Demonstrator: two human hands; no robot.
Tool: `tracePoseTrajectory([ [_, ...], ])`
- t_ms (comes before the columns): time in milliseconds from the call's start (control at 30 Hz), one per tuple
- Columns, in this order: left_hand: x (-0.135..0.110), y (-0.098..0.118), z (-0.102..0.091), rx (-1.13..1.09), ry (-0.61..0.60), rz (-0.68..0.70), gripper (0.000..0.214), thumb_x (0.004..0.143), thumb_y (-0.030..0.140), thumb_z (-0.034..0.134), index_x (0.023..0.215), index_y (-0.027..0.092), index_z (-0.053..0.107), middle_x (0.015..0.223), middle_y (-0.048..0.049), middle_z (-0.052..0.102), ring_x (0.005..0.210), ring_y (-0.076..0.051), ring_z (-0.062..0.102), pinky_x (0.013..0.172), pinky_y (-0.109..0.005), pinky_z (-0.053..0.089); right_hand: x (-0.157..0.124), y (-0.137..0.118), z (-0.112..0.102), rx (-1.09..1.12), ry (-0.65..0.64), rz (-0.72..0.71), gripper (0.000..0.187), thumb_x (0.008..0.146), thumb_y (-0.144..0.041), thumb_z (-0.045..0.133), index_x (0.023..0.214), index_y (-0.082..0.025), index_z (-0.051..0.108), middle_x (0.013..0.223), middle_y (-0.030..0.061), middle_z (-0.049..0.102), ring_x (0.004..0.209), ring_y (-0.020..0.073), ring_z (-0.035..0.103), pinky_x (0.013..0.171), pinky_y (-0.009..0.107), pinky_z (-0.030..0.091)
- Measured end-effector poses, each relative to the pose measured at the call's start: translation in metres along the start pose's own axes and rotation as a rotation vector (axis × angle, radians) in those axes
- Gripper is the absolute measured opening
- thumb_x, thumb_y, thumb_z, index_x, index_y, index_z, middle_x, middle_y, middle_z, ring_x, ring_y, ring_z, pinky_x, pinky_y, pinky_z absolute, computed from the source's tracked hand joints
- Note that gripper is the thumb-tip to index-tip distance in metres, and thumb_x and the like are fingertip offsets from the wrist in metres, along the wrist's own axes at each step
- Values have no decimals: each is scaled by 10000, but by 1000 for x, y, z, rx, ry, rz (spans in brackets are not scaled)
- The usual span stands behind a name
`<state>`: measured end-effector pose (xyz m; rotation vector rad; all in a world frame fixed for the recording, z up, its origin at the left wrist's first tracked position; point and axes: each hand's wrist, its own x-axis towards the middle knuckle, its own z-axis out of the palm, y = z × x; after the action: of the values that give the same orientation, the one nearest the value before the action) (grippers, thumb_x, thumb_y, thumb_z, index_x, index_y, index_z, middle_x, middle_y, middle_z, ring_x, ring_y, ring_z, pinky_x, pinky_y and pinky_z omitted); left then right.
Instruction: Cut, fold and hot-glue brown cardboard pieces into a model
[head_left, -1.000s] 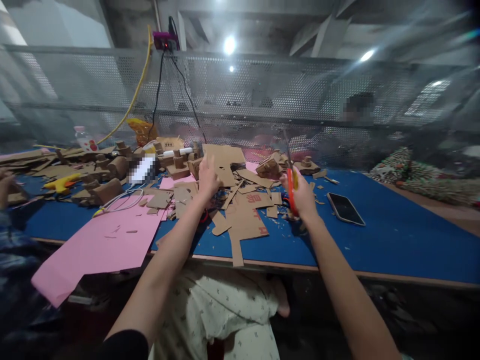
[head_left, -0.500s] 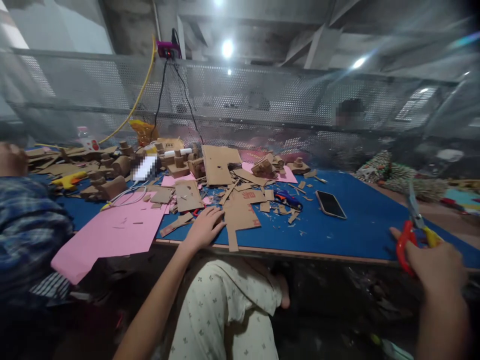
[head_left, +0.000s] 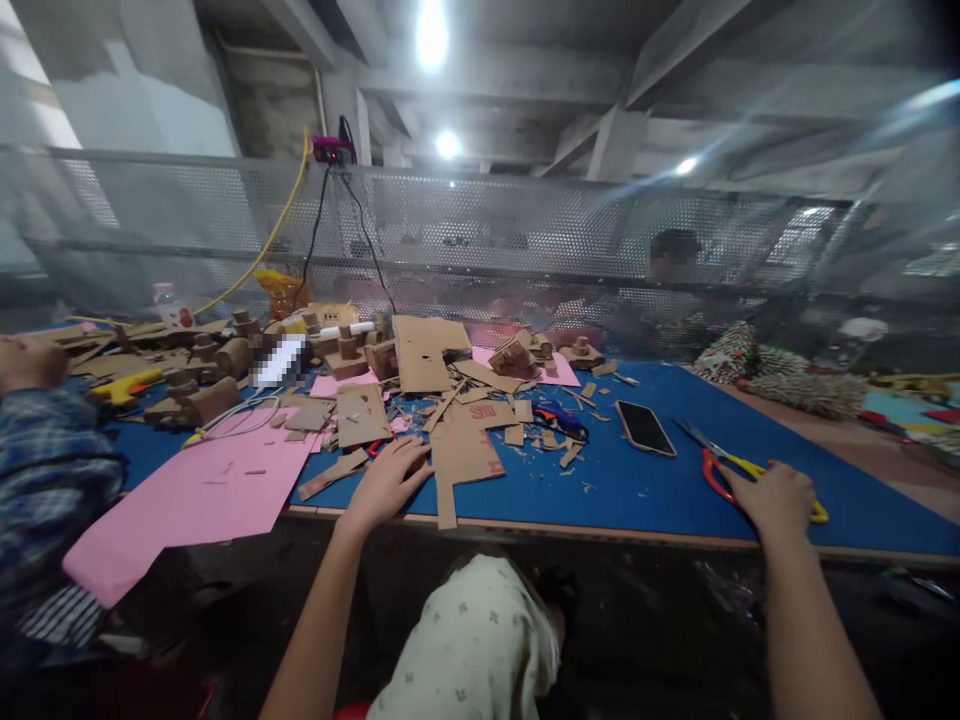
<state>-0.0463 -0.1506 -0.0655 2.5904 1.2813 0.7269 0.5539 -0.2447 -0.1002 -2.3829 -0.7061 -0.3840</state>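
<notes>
My left hand (head_left: 391, 480) lies flat on the blue table with its fingers out, by the left edge of a cut piece of cardboard (head_left: 465, 450). Over at the right, my right hand (head_left: 772, 497) is on the handles of a pair of scissors (head_left: 712, 450), one handle red and the other yellow. The scissors lie low along the tabletop, blades pointing away to the left. How the fingers sit in the handles is partly hidden. A phone (head_left: 645, 428) rests just left of the blades.
A blue glue gun (head_left: 559, 420) lies among cardboard scraps. Pink paper (head_left: 202, 490) hangs over the table's front edge. Behind are small cardboard shapes (head_left: 517, 352) and a mesh partition (head_left: 487, 230). At left, a co-worker's plaid sleeve (head_left: 52, 470) is beside a yellow glue gun (head_left: 127, 385).
My right hand has moved left and inward, bringing the scissors from raised and upright down to the tabletop. My left hand stays by the cardboard. The camera view has tilted up slightly.
</notes>
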Motion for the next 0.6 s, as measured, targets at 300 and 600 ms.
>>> tracePoseTrajectory([
  [300,-1,-2,0,-59,15,12,480,948,490,441,1297,206,609,1380,-82,590,1340,-257,464,1145,-442,352,9,10,3,-144,-223,0,639,688,-618,524,1089,-143,671,1196,330,578,1177,447,552,918,500,423],
  [600,-2,-1,2,-48,11,-16,505,953,483,435,1333,182,578,1441,-94,534,1400,-261,404,1178,-446,306,4,12,7,-163,-240,88,802,737,-659,405,1317,-115,507,1246,310,575,1172,442,548,953,479,420],
])
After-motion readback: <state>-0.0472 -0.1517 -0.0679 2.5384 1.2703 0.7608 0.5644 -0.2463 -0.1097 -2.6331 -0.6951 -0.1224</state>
